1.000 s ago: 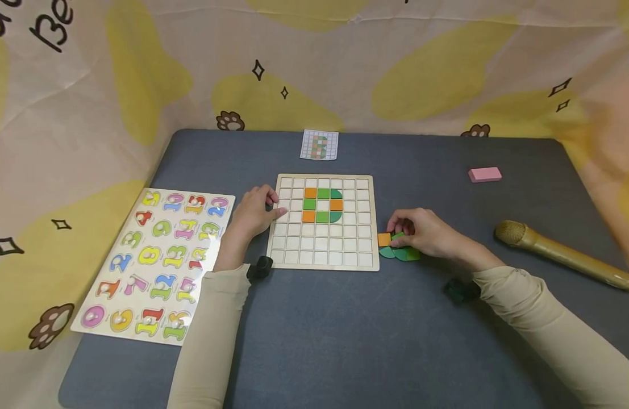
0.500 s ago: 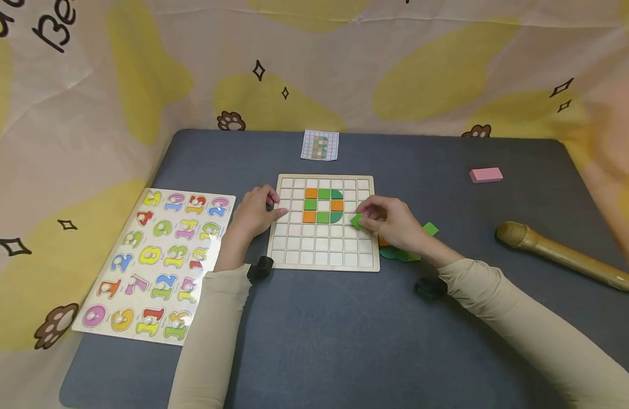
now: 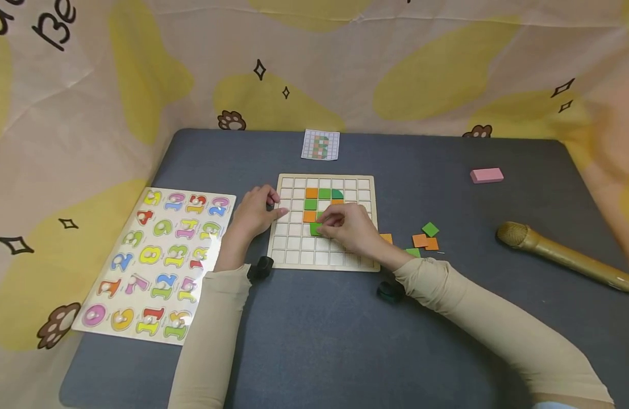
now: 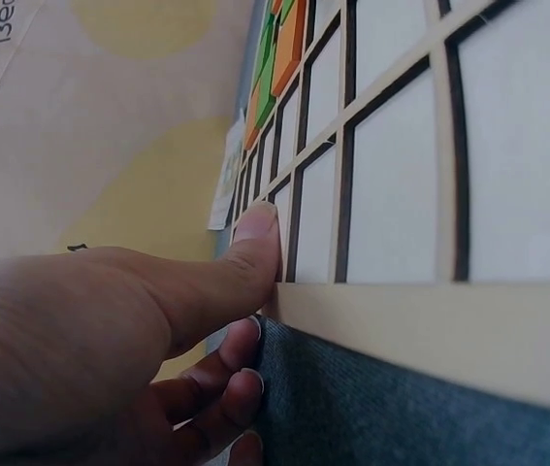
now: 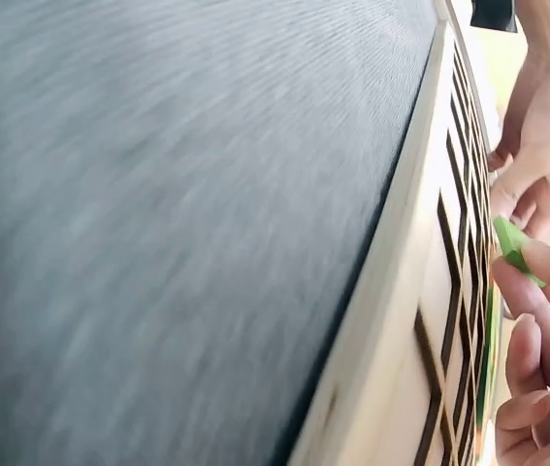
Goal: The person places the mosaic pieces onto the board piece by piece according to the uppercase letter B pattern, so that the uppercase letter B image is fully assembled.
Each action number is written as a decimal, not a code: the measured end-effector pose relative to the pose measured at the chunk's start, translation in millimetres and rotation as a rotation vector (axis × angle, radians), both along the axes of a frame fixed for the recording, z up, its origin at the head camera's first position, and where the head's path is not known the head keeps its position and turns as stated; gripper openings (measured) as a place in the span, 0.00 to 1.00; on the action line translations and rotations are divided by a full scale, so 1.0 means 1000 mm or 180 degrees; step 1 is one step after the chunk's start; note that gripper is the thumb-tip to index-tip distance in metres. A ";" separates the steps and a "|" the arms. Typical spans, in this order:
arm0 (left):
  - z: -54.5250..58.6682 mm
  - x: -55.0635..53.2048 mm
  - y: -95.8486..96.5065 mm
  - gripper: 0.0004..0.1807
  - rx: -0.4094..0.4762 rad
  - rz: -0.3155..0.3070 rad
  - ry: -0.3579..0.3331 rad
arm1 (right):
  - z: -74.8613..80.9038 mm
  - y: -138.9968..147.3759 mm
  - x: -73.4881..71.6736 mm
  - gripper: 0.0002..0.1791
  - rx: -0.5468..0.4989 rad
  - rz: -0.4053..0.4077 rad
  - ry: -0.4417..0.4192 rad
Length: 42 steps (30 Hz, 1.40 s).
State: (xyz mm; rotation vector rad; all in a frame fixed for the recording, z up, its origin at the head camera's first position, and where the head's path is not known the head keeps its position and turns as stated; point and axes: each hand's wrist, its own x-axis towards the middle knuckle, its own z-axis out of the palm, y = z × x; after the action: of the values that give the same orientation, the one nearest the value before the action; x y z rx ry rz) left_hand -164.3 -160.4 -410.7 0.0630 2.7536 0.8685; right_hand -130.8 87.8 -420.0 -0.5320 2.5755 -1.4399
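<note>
A wooden grid board (image 3: 300, 258) lies mid-table, with orange and green tiles set in its upper middle cells. My left hand (image 3: 254, 210) holds the board's left edge; in the left wrist view its thumb (image 4: 255, 243) lies over the rim and the other fingers curl beside the edge. Over the board, my right hand (image 3: 351, 227) pinches a green square tile (image 3: 315, 229) between thumb and forefinger, just below the lower-left orange tile (image 3: 309, 216). The right wrist view shows this green tile (image 5: 512, 238) tilted. Some placed tiles are hidden behind the right hand.
Loose tiles (image 3: 420, 241), orange and green, lie right of the board, partly behind the right wrist. A pattern card (image 3: 320, 145) lies beyond it. At left is a number puzzle board (image 3: 191, 192); at right, a gold microphone (image 3: 559, 253) and a pink block (image 3: 487, 175).
My right hand has picked a green square tile from the loose pile and carried it left over the board. The pile's tiles lie more spread out. My left hand stays put.
</note>
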 end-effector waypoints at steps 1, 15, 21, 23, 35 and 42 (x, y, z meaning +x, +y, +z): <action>0.000 0.000 0.000 0.18 0.0002 0.0002 -0.0001 | -0.001 -0.003 0.000 0.03 0.0018 -0.0021 -0.0029; -0.001 -0.002 0.000 0.18 0.0020 -0.0013 0.0008 | -0.005 -0.019 -0.004 0.06 0.0518 -0.0123 0.0183; -0.001 -0.001 -0.001 0.17 0.0025 -0.0013 0.0025 | 0.000 -0.010 -0.005 0.12 0.0585 -0.0100 0.0073; -0.001 -0.001 -0.002 0.17 0.0036 -0.0014 0.0025 | 0.001 -0.002 -0.005 0.12 0.0605 -0.0056 0.0050; -0.001 -0.001 -0.001 0.17 0.0025 -0.0016 0.0011 | 0.005 0.079 -0.010 0.14 0.0793 -0.0038 -0.0163; -0.001 -0.001 -0.001 0.18 0.0009 -0.0010 -0.0003 | 0.007 0.115 -0.006 0.17 0.0947 0.0096 -0.0284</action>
State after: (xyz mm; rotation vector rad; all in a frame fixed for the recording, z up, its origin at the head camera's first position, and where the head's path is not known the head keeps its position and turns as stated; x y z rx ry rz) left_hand -165.3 -161.1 -412.0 0.0676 2.7507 0.8714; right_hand -136.7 202.6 -412.8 -0.4498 2.6302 -1.0189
